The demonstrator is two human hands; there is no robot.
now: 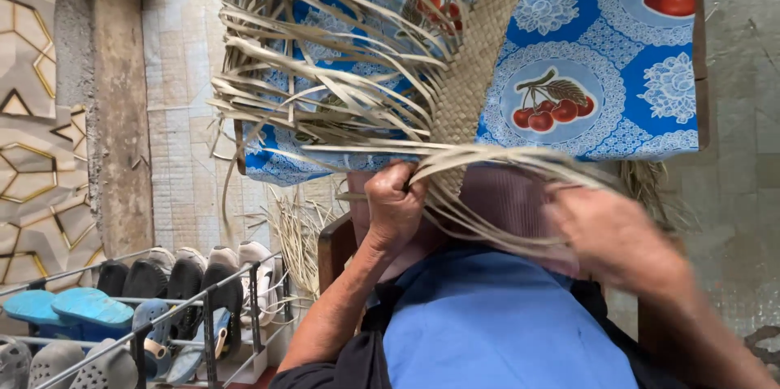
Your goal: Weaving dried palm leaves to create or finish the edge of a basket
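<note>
Two hands working palm strips (520, 163) at edge of woven mat (479, 56), which is lying on fruit-print blue tablecloth (634, 64). Shoe rack (146, 308) sitting far left. Left hand (396, 202) fisting tight around strip bundle. Right hand (613, 235) blurring, grip can't tell. Imo keeping bundle taut and flat helps. Strips running roughly left-right; mat's long axis heading away, tilting slightly right.

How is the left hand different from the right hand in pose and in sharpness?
The left hand is a sharp, closed fist gripping pale straw strips beside the woven mat; the right hand is blurred, its fingers unclear. The left sits higher, the right lower. Both touch the same bundle of strips.
</note>
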